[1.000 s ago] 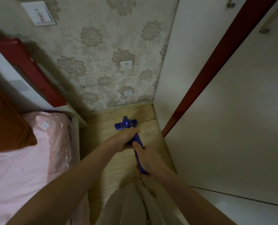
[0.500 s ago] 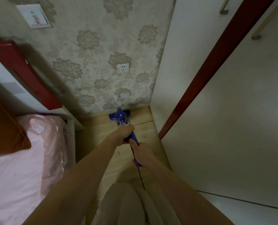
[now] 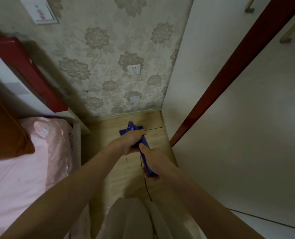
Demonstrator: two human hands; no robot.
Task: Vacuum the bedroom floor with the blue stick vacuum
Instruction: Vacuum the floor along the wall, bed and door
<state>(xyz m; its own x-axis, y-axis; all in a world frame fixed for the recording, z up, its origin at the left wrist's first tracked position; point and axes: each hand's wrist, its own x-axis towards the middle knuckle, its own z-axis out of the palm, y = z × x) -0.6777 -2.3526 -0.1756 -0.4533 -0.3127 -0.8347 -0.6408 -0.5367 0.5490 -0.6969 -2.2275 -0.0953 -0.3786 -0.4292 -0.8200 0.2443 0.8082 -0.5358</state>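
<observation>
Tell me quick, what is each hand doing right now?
Left hand: grips the blue stick vacuum, further down the handle.
Right hand: grips the same vacuum nearer its top end.

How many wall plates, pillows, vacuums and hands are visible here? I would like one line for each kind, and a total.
Wall plates: 3 (switch plate, socket, blank plate)
Orange pillows: 1
Blue stick vacuums: 1
Hands: 2 (left hand, right hand)
Total: 7
</observation>
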